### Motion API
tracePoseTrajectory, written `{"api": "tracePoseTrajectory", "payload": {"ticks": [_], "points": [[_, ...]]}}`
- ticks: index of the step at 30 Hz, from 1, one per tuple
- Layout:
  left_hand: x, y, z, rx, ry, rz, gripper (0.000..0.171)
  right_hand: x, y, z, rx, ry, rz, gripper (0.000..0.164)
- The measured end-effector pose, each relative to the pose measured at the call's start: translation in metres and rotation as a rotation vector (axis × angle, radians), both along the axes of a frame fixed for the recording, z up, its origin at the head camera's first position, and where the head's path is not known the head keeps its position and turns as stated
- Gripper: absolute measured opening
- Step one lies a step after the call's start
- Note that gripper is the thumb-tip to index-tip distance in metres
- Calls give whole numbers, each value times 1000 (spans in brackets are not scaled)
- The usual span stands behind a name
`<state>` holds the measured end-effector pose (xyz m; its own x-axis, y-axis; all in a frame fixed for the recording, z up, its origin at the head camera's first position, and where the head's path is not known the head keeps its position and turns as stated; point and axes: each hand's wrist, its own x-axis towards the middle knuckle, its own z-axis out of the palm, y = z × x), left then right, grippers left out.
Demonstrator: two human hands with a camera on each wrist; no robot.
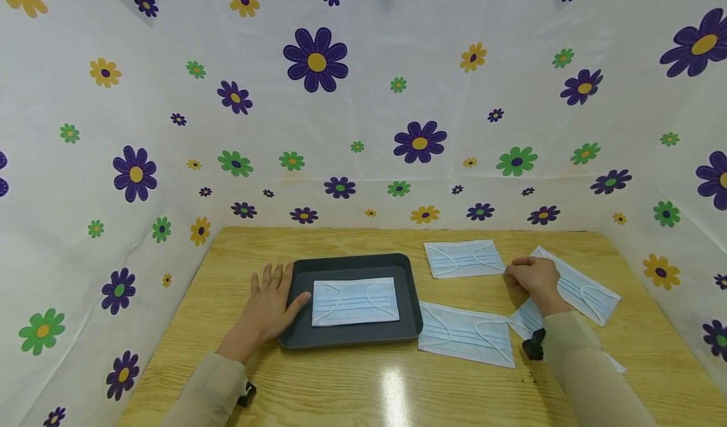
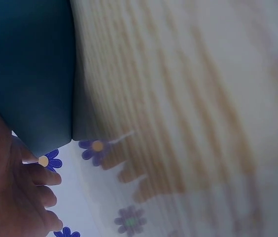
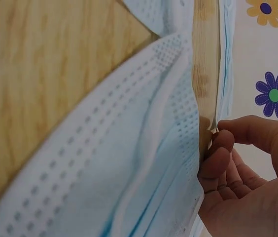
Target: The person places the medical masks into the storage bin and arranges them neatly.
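Observation:
A dark grey tray [image 1: 352, 339] lies on the table with one light blue face mask [image 1: 355, 302] flat inside it. My left hand [image 1: 271, 307] rests along the tray's left rim, fingers extended and thumb over the edge; the left wrist view shows the tray's side [image 2: 30, 74] beside that hand [image 2: 11, 187]. To the right, my right hand [image 1: 534, 280] pinches the near right corner of the far face mask [image 1: 462, 258] between thumb and index finger. The right wrist view shows this hand [image 3: 247, 168] at that mask's edge [image 3: 225, 64], with another mask [image 3: 104, 163] close to the camera.
One mask [image 1: 466, 333] lies against the tray's right side. Two overlapping masks, one slanted [image 1: 587, 288] and one lower [image 1: 527, 318], lie under and beside my right forearm. A flower-printed white cloth [image 1: 363, 111] encloses the wooden table [image 1: 318, 389] at back and sides.

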<state>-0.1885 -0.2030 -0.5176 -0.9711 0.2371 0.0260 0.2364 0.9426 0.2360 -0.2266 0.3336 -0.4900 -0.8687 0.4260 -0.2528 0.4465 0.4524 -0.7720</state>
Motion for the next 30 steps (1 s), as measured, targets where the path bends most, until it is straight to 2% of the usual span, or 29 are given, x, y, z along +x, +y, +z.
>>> {"api": "tracePoseTrajectory", "payload": {"ticks": [8,17,26,30], "points": [[-1,0,-4,13,-12,4,90,-3,-4,-2,113,-32,12,39],[-1,-1,-4,13,5,-1,90,-3,-6,-4,138,-34,15,40],[0,0,-3,12,21,-4,88,-2,-7,0,308,-78,132,44],[0,0,-2,14,25,-7,88,-3,-7,0,306,-94,150,44]]}}
